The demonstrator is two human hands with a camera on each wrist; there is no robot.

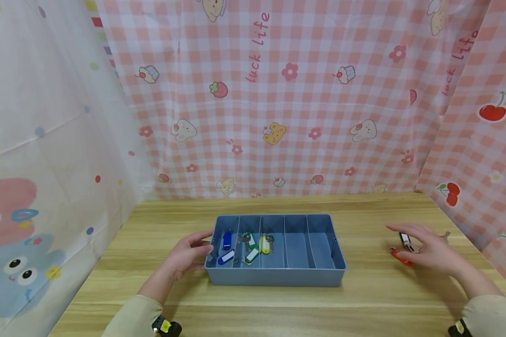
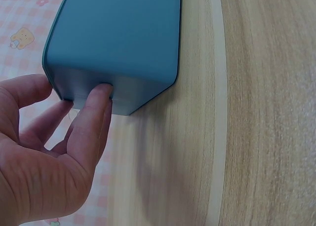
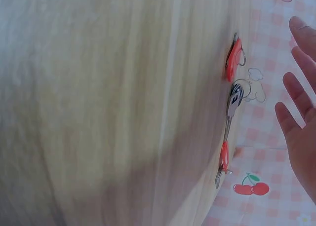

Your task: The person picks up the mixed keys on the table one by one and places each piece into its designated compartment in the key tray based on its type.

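Observation:
A blue-grey compartment box stands on the table. Blue key tags lie in its leftmost compartment, green key tags with keys in the second, and a yellow key tag with a key in the third. At the box's left end, my left hand rests its fingertips on the end wall and rim. Over to the right, my right hand hovers with spread fingers above loose tagged keys, holding nothing. Among these are a red key tag, a black-and-white key tag and another red key tag.
The wooden table reaches back to a pink checked curtain. Another checked curtain hangs close along the right edge, and a white patterned curtain along the left.

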